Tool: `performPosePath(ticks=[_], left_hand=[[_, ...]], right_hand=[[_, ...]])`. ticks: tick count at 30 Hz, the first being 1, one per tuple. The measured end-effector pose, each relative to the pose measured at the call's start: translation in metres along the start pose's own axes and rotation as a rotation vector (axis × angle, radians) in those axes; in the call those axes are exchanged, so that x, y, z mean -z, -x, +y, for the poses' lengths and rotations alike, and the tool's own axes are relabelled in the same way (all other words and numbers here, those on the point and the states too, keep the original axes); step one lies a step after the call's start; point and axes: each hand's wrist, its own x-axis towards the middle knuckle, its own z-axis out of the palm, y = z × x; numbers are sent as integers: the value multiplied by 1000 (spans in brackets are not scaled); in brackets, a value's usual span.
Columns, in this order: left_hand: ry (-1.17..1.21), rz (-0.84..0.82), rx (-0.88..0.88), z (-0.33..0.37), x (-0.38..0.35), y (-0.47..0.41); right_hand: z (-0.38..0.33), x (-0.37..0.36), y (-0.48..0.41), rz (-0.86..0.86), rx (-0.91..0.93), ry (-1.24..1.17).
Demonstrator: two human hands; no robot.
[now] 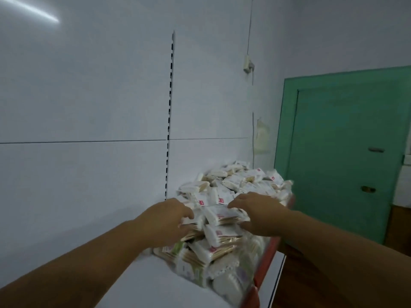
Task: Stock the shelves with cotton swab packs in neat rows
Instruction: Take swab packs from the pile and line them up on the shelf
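Observation:
A loose heap of cotton swab packs [235, 187], white wrappers with red labels and tan sticks showing, covers the right end of a white shelf [142, 283]. Both hands reach into the near part of the heap. My left hand [169, 218] curls its fingers around the left side of a cluster of packs. My right hand [260, 213] lies over the top and right side of the same cluster [222, 216], thumb pressed underneath. The cluster sits squeezed between the two hands, still resting on the pile.
The shelf has a red front rail [264, 263] along its right edge. A white back panel with a slotted upright [170, 112] rises behind. A green door [347, 156] stands to the right, with brown floor below.

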Motion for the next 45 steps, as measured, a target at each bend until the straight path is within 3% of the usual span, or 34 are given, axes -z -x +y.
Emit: performPosePath(ticks=[3,5,8,11,14,19,21,24,27,29,34,36,40,43,45], left_hand=[[139,73,113,-9,7,-12],[339,23,255,-11,15,-21],[668,-165,428,-9,30,-32],[968,-231,479,-1,37,-44],[1260,-113,438,19,33,-66],[1657,270,384,44,17,-101],[1668,296,428,48,11,-107],[1588,301,555,50,9,-110],[1655,344,653,44,16,-108],[1728,406,698,36,20,-103],[1808,441,777,20,19,-89],[1784,451,801,17,18,-87],[1741,368,671,26,16,-89],[1590,319,511,30,12,-82],[1441,381,515,27,13,-68]], right_hand=[[9,-12,-28,-47,87,-29],[17,-14,-37,-33,153,-3],[36,-5,-43,119,284,6],[53,15,-55,373,288,-209],[57,21,-79,558,333,-363],[53,-2,-106,572,520,-478],[54,-14,-112,512,601,-518],[64,-23,-128,406,509,-606],[80,-39,-141,231,383,-406],[85,-52,-143,166,403,-375],[84,-46,-146,212,455,-466],[87,-28,-149,311,409,-640],[68,2,-151,454,390,-1035],[32,1,-150,340,478,-1123],[14,-4,-151,260,540,-1174]])
